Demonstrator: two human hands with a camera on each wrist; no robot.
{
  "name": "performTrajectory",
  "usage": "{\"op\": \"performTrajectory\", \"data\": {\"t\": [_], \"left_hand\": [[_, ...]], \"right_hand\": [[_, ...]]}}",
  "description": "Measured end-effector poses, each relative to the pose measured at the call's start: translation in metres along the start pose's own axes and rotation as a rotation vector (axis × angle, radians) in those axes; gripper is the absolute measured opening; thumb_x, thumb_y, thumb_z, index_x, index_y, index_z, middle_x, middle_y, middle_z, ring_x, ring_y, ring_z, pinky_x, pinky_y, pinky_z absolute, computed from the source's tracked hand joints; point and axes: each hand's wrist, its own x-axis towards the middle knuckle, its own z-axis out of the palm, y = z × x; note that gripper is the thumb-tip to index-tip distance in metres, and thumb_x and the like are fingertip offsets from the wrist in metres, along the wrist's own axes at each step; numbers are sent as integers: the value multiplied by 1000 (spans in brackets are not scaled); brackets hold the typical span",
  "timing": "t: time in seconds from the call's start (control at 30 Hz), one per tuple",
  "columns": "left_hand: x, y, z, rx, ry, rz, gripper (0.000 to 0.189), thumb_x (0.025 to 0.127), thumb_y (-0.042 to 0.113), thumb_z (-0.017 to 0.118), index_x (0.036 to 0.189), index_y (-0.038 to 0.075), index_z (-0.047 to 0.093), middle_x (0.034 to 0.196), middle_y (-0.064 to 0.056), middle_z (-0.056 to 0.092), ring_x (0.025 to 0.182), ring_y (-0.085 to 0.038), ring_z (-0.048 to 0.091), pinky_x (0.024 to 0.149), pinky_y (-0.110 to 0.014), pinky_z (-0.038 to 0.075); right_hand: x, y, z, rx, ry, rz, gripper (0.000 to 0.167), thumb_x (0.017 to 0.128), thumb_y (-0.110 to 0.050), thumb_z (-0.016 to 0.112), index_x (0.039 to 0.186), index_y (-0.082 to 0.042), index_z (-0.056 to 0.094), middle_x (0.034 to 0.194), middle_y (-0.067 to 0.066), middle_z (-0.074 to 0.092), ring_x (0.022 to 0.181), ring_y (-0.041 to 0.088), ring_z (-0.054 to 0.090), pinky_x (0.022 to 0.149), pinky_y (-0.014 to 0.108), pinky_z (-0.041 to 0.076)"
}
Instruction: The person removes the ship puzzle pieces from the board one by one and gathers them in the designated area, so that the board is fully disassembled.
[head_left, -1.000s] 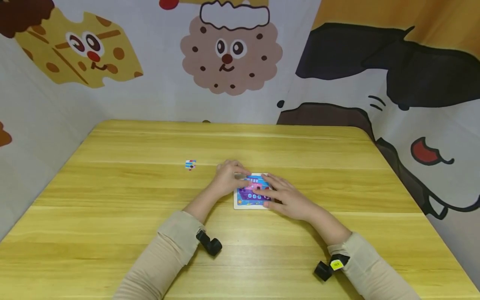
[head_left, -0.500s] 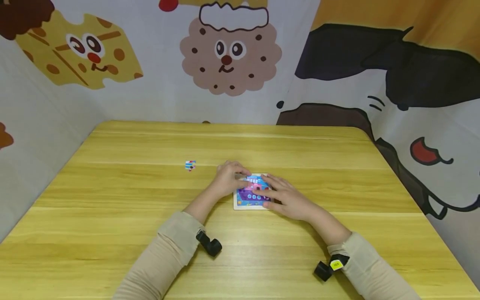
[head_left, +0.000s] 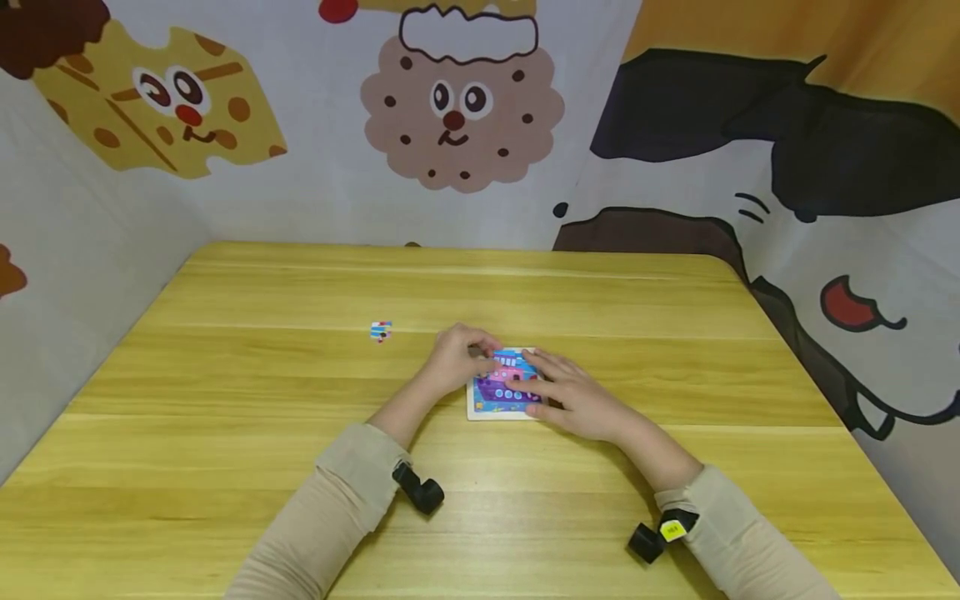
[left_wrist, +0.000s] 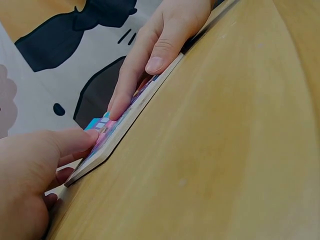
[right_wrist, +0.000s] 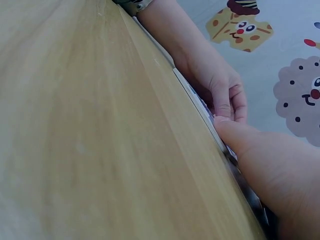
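Observation:
A small jigsaw puzzle board (head_left: 505, 416) with a pale rim lies on the table. Its picture is a purple and pink ship on blue. At its upper left, my left hand (head_left: 452, 358) pinches a blue puzzle piece (head_left: 510, 362) with white window shapes, thumb on top; the left wrist view shows this piece (left_wrist: 101, 123) standing slightly up from the board. My right hand (head_left: 581, 402) rests on the board's right side with its fingers spread and fairly straight, covering part of the picture. In the right wrist view the right thumb (right_wrist: 235, 134) lies along the board's edge.
Another puzzle piece (head_left: 381, 331), striped blue and white with red bits, lies on the wooden table (head_left: 300, 283) left of the hands. Behind the table hangs a cloth (head_left: 315, 200) printed with cartoon figures. Each wrist wears a black camera mount (head_left: 420, 489).
The piece under the left hand has shifted and turned slightly at the top of the board. The left fingers moved a little; the right hand has stayed where it was.

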Motion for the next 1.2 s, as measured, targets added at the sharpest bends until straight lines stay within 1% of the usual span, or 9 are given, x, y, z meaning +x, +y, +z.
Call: {"op": "performTrajectory", "data": {"t": [0.1, 0.2, 0.27, 0.47, 0.57, 0.8, 0.9, 1.03, 1.2], "left_hand": [[-1, -1, 1, -35, 5, -8, 18, 78, 4, 78, 95, 8, 74, 87, -1, 59, 90, -17, 52, 81, -26, 50], [-1, -2, 1, -52, 8, -12, 18, 78, 3, 77, 95, 9, 74, 90, -3, 58, 90, -18, 54, 80, -25, 50], [-1, -3, 1, -64, 10, -21, 18, 79, 5, 77, 95, 9, 74, 91, -3, 58, 89, -17, 54, 80, -26, 50], [-1, -1, -2, -179, 58, -61, 18, 80, 7, 77, 97, 8, 74, 90, -2, 64, 84, -18, 58, 77, -32, 49], [-1, 0, -3, -212, 63, -66, 18, 80, 7, 76, 98, 8, 73, 87, -2, 65, 82, -19, 58, 76, -32, 49], [-1, 0, -5, -233, 62, -90, 17, 81, 7, 75, 98, 8, 73, 86, -2, 66, 81, -19, 59, 75, -33, 50], [-2, 0, -8, -217, 76, -103, 16, 81, 8, 76, 97, 8, 74, 87, -1, 66, 83, -19, 59, 77, -33, 49], [-3, -5, -17, -190, 107, -117, 13, 82, 10, 76, 95, 8, 74, 89, -1, 67, 87, -19, 58, 79, -34, 48], [-5, -11, -33, -182, 141, -138, 11, 83, 10, 74, 93, 8, 74, 92, -3, 67, 91, -21, 57, 81, -37, 46]], "right_hand": [[0, 0, 0, -6, -7, 13, 45, 99, -44, 48, 143, -34, 45, 158, 6, 15, 144, 27, 10, 112, 52, 9], [0, -1, 0, -15, -12, 23, 45, 99, -46, 46, 143, -36, 44, 158, 6, 15, 144, 27, 10, 112, 52, 10], [0, -1, 0, -17, -16, 27, 45, 99, -47, 45, 143, -36, 45, 158, 6, 16, 144, 28, 10, 112, 52, 10], [0, -2, -2, -13, -22, 28, 45, 99, -47, 46, 142, -35, 46, 158, 4, 15, 144, 28, 10, 112, 51, 9], [0, -2, -3, -10, -28, 32, 45, 99, -47, 46, 143, -35, 46, 158, 4, 15, 144, 28, 9, 112, 52, 9], [-1, -2, -3, -3, -31, 46, 45, 98, -47, 47, 143, -36, 45, 158, 4, 15, 144, 27, 10, 112, 52, 9], [-1, -3, -3, 4, -28, 44, 45, 98, -46, 48, 142, -36, 46, 158, 4, 15, 144, 28, 10, 112, 52, 9], [-1, -1, -2, 7, -22, 38, 45, 98, -45, 49, 142, -35, 46, 158, 5, 16, 144, 29, 10, 112, 53, 9], [-1, -1, -1, 12, -21, 44, 45, 98, -46, 49, 141, -36, 47, 158, 4, 15, 144, 28, 9, 112, 52, 9]]}}
